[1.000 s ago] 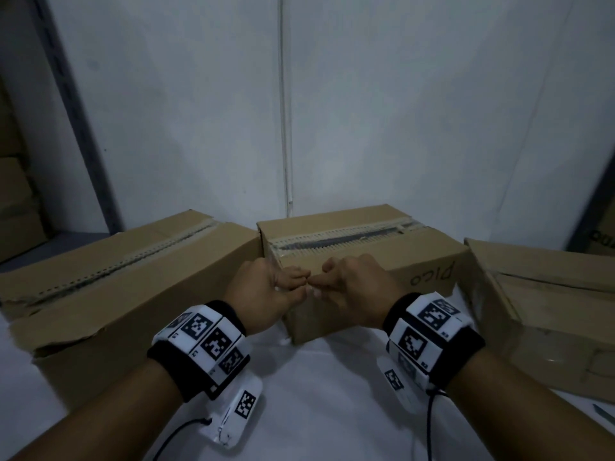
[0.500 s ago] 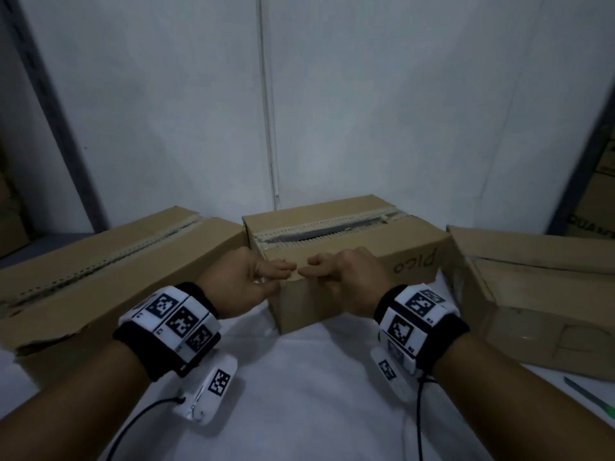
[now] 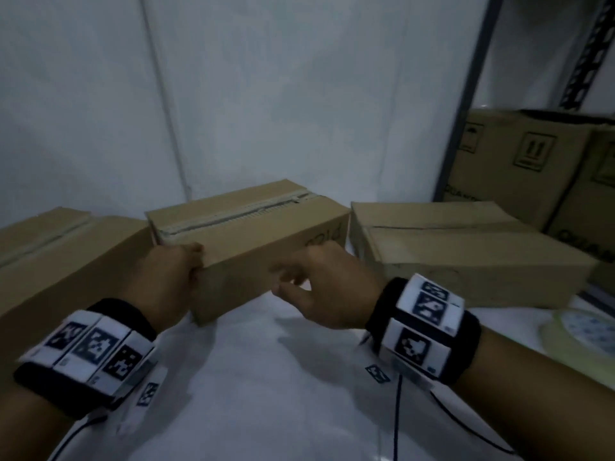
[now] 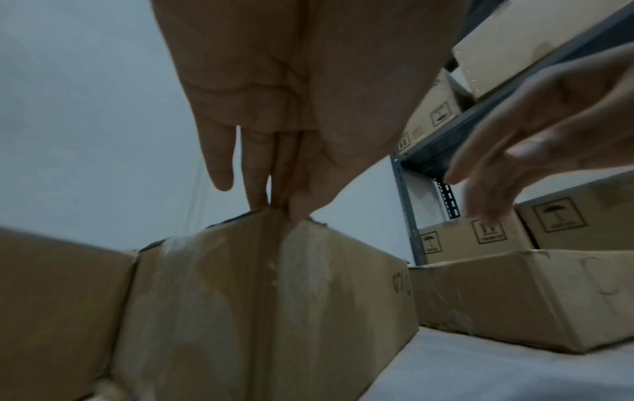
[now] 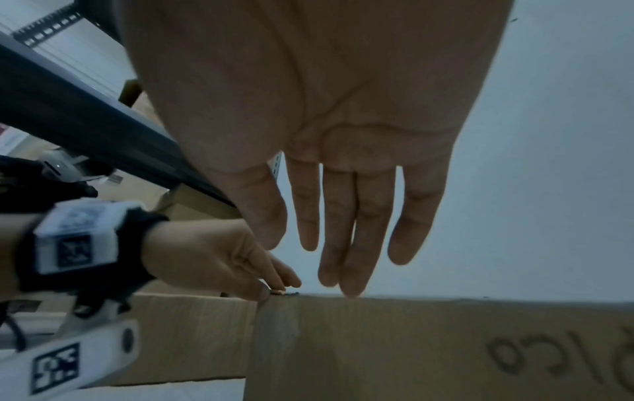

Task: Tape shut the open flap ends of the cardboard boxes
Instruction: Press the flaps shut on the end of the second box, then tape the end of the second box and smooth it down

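Cardboard middle box (image 3: 266,234) is sitting on the white table (image 3: 266,394) between two others. Left hand (image 3: 166,277) is pinching its near top corner; right hand (image 3: 319,287) is hovering released. One-handed grip is risking flap springing open.

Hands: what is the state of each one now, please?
Left hand: pinches the near top corner of the middle box.
Right hand: open, holds nothing.
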Tool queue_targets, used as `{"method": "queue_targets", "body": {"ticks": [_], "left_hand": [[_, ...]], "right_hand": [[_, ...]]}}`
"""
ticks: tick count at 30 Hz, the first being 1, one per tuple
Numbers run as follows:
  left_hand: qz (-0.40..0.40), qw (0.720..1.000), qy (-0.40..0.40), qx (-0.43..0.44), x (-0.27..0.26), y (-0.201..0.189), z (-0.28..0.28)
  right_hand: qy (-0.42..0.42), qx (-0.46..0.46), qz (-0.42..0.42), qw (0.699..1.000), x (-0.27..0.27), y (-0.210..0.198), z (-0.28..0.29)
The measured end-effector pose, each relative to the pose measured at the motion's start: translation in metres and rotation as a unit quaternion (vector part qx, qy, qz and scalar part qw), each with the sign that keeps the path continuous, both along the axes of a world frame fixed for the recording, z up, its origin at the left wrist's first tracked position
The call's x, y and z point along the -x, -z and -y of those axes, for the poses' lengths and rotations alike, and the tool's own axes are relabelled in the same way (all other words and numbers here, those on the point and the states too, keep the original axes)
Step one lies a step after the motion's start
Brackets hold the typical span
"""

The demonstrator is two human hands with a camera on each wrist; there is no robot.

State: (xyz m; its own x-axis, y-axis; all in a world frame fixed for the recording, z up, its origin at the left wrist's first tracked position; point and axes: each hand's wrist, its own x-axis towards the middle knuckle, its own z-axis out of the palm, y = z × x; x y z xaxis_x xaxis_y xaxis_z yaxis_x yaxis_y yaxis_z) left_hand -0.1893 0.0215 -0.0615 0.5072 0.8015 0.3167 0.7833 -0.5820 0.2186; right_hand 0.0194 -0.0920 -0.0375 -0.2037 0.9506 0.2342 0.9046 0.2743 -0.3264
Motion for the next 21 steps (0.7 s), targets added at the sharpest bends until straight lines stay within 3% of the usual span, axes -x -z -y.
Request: {"method": "queue_targets", "body": {"ticks": [4, 8, 15, 18, 21], "left_hand": [[0.007, 0.999, 0.041, -0.015, -0.033, -0.007, 0.022], [0.102, 0.983, 0.154, 0.007, -0.076, 0.004, 0.051], [0.125, 0.941, 0.282, 0.14, -0.147, 0.029, 0.077], [0.105, 0.931, 0.297, 0.182, -0.162, 0.035, 0.081], [0.09, 0.93, 0.291, 0.206, -0.169, 0.037, 0.084]], "right_hand": [[0.081, 0.026, 0.021, 0.996, -0.048, -0.008, 0.064], [0.21, 0.042, 0.042, 0.976, -0.112, -0.002, 0.108], [0.428, 0.118, 0.117, 0.888, -0.213, 0.017, 0.153], [0.453, 0.22, 0.143, 0.852, -0.227, 0.027, 0.161], [0.444, 0.24, 0.111, 0.856, -0.236, 0.042, 0.164]]}}
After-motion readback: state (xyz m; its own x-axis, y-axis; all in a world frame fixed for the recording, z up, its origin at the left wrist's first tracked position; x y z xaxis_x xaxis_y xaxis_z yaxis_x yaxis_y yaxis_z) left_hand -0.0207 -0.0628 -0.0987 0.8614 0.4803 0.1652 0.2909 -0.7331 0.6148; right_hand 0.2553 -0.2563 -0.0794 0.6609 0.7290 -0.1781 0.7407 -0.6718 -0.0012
